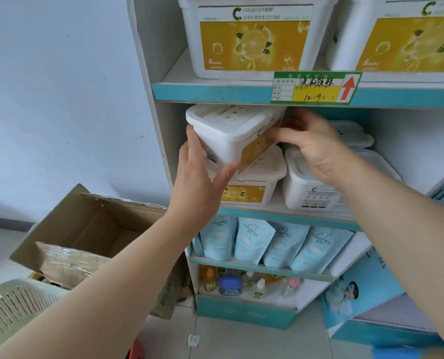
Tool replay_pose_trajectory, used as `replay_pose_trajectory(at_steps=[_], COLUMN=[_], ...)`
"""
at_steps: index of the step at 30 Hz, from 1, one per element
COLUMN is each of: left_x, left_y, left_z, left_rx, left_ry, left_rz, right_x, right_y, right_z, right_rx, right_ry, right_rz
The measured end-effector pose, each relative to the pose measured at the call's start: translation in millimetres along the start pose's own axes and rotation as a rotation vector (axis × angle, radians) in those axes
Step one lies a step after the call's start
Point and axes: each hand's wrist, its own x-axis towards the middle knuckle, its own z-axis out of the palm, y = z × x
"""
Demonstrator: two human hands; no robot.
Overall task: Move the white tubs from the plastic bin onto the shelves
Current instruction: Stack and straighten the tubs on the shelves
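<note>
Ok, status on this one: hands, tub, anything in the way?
Left hand flat against the tilted tub, thumb beneath; right hand grips its right end. Tub above a shelved tub, not yet level. Upper shelf close overhead.

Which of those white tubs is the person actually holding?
The tilted tub on the middle shelf's left, held between the left hand and right hand; the others all sit level.

— What is getting lost here?
— The plastic bin (13,307) is running off the lower left corner; the top-shelf tubs (252,40) are being cut by the upper edge.
— And on the middle shelf?
— The right hand (316,149) is covering much of the rear tub (355,137); the tilted tub (228,136) is hiding part of the lower tub (252,193); the small bottles (241,283) are blurring beyond reading.
</note>
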Motion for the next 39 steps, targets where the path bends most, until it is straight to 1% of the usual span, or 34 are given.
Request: replay_pose_trajectory(at_steps=[3,4,7,8,10,12,14,18,24,28,31,33,35,37,39], left_x=[-0.3,0.0,-0.5,0.1,2.5,7.3,11.3,13.0,13.2,14.3,8.5,1.0,-12.9,-27.6,-35.1], left_y=[-9.1,-10.1,-8.8,-8.9,-10.6,-14.6,-19.2,-23.6,-23.9,-23.9,-20.8,-17.5,-8.9,3.6,15.2], left_z=[-1.8,-1.2,4.2,6.2,6.5,1.8,-2.6,-3.8,-0.2,-1.9,-0.6,1.6,4.7,9.8,19.7], left_rx=[0.020,0.028,0.024,0.019,0.018,0.015,0.027,0.049,0.015,0.018,0.039,0.102,0.167,0.249,0.345], left_ry=[-0.003,-0.001,0.001,0.004,0.015,0.029,0.028,0.045,0.010,0.013,0.010,0.016,0.058,0.125,0.115], left_rz=[0.030,0.036,0.030,0.023,-0.006,-0.076,-0.128,-0.118,-0.117,-0.115,-0.132,-0.137,-0.135,-0.032,0.117], right_x=[-0.1,2.5,9.6,9.5,3.0,-7.3,-18.2,-35.5,-45.2,-41.4,-46.7,-55.0,-65.0,-75.3,-84.1], right_y=[9.0,10.2,8.3,8.1,7.0,6.6,7.3,8.3,14.4,18.5,22.5,26.3,29.0,29.7,30.7], right_z=[5.8,8.5,13.4,13.5,12.1,11.2,9.3,7.4,12.3,18.0,14.7,5.2,-13.9,-40.9,-70.2], right_rx=[-0.171,-0.170,0.028,0.044,-0.016,-0.083,-0.092,-0.148,-0.182,-0.323,-0.390,-0.525,-0.719,-0.903,-1.055], right_ry=[0.027,0.029,-0.028,-0.030,0.008,0.049,0.066,0.147,0.291,0.347,0.312,0.295,0.278,0.215,0.141], right_rz=[0.003,0.023,0.080,0.071,0.030,-0.015,-0.045,-0.104,-0.103,-0.132,-0.146,-0.164,-0.193,-0.175,-0.092])
